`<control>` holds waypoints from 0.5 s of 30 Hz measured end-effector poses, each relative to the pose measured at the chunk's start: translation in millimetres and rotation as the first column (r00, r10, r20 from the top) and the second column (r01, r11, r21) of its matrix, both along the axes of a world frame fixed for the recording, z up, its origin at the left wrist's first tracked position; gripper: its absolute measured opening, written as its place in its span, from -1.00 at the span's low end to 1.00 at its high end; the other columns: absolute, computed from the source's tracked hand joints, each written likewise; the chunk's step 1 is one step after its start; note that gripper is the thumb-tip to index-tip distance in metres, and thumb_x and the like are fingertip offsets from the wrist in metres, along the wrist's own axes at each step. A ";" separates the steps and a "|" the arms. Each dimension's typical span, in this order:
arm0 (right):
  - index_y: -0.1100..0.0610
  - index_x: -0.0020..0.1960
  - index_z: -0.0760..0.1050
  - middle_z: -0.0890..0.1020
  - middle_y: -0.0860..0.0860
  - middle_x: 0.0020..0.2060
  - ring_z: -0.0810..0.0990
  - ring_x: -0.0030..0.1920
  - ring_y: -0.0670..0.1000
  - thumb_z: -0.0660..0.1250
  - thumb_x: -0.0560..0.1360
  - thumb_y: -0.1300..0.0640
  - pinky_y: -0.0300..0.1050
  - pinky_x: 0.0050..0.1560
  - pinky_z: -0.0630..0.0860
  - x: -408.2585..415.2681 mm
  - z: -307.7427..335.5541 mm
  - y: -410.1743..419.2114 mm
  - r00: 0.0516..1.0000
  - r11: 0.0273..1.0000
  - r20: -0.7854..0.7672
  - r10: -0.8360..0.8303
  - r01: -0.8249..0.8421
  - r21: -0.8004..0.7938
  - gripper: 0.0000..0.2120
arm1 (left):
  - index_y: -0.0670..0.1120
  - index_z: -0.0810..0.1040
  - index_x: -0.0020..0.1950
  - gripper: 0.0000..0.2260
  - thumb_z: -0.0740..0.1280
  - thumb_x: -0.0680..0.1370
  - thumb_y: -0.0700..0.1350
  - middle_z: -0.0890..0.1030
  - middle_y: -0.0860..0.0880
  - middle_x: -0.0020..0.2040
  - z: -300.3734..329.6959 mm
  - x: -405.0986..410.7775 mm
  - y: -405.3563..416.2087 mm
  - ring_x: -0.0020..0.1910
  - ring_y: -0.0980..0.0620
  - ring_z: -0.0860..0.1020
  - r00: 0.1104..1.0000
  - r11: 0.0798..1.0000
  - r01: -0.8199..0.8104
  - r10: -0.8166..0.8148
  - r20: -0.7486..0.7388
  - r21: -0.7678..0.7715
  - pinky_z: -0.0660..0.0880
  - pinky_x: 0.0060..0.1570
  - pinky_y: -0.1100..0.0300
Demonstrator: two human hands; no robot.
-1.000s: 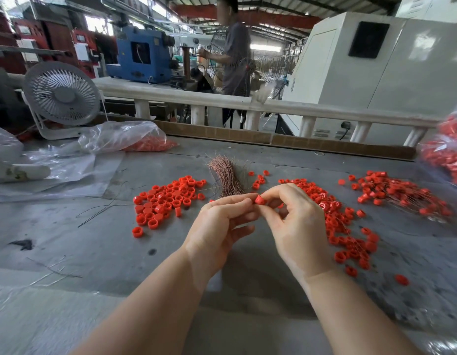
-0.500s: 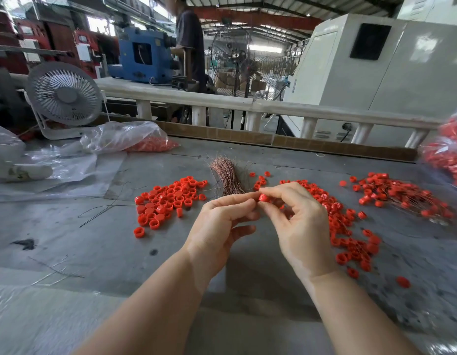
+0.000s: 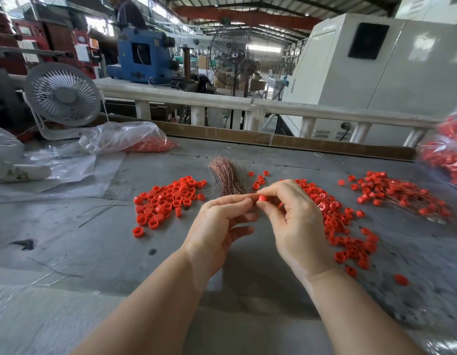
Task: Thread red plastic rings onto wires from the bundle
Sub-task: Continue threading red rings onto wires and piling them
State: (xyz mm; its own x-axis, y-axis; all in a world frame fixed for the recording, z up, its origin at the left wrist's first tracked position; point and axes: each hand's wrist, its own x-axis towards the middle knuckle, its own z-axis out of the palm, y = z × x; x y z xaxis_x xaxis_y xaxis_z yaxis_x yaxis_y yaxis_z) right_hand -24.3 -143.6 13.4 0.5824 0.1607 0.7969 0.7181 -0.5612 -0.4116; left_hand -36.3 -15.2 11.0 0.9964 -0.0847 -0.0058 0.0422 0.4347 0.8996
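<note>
A: Listing item one: red ring (image 3: 262, 198), held above the grey tabletop (image 3: 99, 242), pinched between thumb and forefinger of the right hand (image 3: 296, 224). Remaining right fingers loosely curled.

B: And the left hand (image 3: 217, 226)?

A: Fingertips pressed together against the ring's left side, just touching the right hand's fingertips. Whether a wire is pinched there, I cannot tell; it is too fine to see.

B: Item two?

A: Wire bundle (image 3: 227, 179), copper-coloured, lying on the tabletop just beyond the hands, fanned at its far end.

B: Loose stock?

A: Heap of rings (image 3: 165, 201) left of the bundle; a longer scatter of rings (image 3: 342, 226) right of and behind the right hand. Far right, a pile of rings with wires through them (image 3: 401, 196).

B: Sundries?

A: Clear plastic bag (image 3: 124, 139) holding red pieces, far left of the tabletop; white desk fan (image 3: 63, 94) behind it; a second bag of red pieces (image 3: 447, 155) at the right edge; a few stray dark wires (image 3: 107, 208) left of the heap.
</note>
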 end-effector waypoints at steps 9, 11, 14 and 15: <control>0.23 -0.17 0.61 0.54 0.00 -0.25 0.53 -0.25 0.00 0.44 0.32 0.36 -0.09 -0.24 0.52 0.7 -1.7 -1.6 1.000 1.000 0.015 0.003 -0.003 -0.001 -0.89 | -0.11 0.68 -0.22 -0.87 0.40 0.28 -0.16 0.60 -0.02 -0.35 -2.8 2.5 -2.1 -0.37 0.15 0.55 0.999 0.999 0.043 -0.043 0.021 -0.029 0.51 -0.32 0.31; 0.21 -0.19 0.60 0.52 -0.04 -0.26 0.49 -0.26 -0.06 0.46 0.29 0.39 -0.21 -0.23 0.47 0.6 -1.9 -1.8 1.000 1.000 0.007 -0.001 0.001 0.005 -0.86 | -0.12 0.65 -0.13 -0.75 0.43 0.23 -0.11 0.61 -0.02 -0.33 -3.9 2.5 -2.4 -0.34 0.15 0.54 0.998 0.999 0.040 -0.041 0.039 0.011 0.50 -0.30 0.33; 0.19 -0.23 0.57 0.50 -0.07 -0.27 0.46 -0.27 -0.10 0.47 0.29 0.37 -0.29 -0.23 0.42 0.7 -2.4 -1.5 1.000 1.000 0.005 0.002 -0.002 0.007 -0.86 | -0.06 0.64 -0.15 -0.74 0.46 0.20 -0.03 0.62 0.00 -0.28 -5.1 1.6 -3.2 -0.33 0.17 0.53 0.999 0.998 0.017 -0.019 0.032 0.063 0.46 -0.29 0.33; 0.19 -0.23 0.57 0.50 -0.07 -0.28 0.46 -0.27 -0.10 0.47 0.29 0.36 -0.31 -0.23 0.41 0.6 -2.9 -1.1 1.000 1.000 0.013 0.004 -0.004 0.002 -0.86 | -0.04 0.64 -0.20 -0.76 0.46 0.18 -0.01 0.63 0.00 -0.26 -5.4 1.3 -3.5 -0.32 0.17 0.54 1.000 0.997 0.002 -0.005 0.027 0.075 0.45 -0.28 0.32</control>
